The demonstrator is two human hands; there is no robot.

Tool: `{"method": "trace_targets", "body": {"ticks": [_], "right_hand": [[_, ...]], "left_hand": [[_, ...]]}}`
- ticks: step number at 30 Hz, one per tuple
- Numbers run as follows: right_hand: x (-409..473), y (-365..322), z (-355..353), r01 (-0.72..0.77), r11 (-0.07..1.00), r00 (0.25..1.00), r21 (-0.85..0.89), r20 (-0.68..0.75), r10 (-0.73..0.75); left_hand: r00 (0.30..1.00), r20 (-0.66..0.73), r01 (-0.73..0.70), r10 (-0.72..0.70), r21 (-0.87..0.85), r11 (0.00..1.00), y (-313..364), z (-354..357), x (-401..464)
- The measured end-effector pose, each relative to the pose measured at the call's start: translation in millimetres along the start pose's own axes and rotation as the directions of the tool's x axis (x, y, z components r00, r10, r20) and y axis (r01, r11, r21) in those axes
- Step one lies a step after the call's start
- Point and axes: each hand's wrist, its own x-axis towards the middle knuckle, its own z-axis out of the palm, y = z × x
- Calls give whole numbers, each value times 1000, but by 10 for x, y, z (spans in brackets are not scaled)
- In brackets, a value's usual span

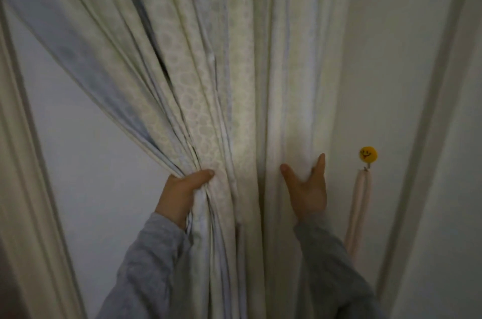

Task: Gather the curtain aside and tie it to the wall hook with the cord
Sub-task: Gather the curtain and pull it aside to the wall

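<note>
— Where's the curtain (208, 99)?
— Bunched mid-frame; the left hand (182, 191) clenches its folds, the right hand (306, 188) cups it, fingers splayed.
— Next?
— Probably gathering's nearly done: reach the cord (358, 204) hanging from the wall hook (368, 154) nearby.

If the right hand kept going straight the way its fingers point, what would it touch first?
The right hand points up, already against the gathered curtain, so it would likely just slide along those folds. The smiley wall hook sits off to its right, outside that line.

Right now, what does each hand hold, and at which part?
The left hand grips the curtain at its gathered folds. The right hand, open, presses the curtain's right edge and grips nothing.
</note>
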Motion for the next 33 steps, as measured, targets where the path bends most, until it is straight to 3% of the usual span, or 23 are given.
{"method": "trace_targets", "body": {"ticks": [5, 10, 15, 20, 27, 30, 33], "right_hand": [[113, 98, 18, 1, 997, 999, 80, 52, -5], [171, 146, 46, -105, 977, 975, 184, 212, 64], [166, 163, 37, -159, 978, 914, 132, 393, 95], [117, 99, 67, -186, 964, 890, 189, 449, 84], [26, 100, 177, -290, 923, 814, 251, 572, 100], [-28, -1, 186, -250, 927, 826, 280, 561, 54], [-69, -67, 203, -150, 946, 786, 287, 615, -62]], "left_hand": [[1000, -18, -14, 14, 5, 1000, -78, 161, -20], [998, 40, 55, -56, 25, 998, -162, 299, -21], [986, 73, 152, -152, 10, 988, -200, 372, -9], [977, 75, 197, -197, 8, 980, -198, 377, 2], [983, 80, 164, -164, 3, 986, -252, 414, 36], [991, 54, 124, -123, -17, 992, -297, 416, 55], [996, 27, 87, -87, 8, 996, -307, 459, 54]]}}
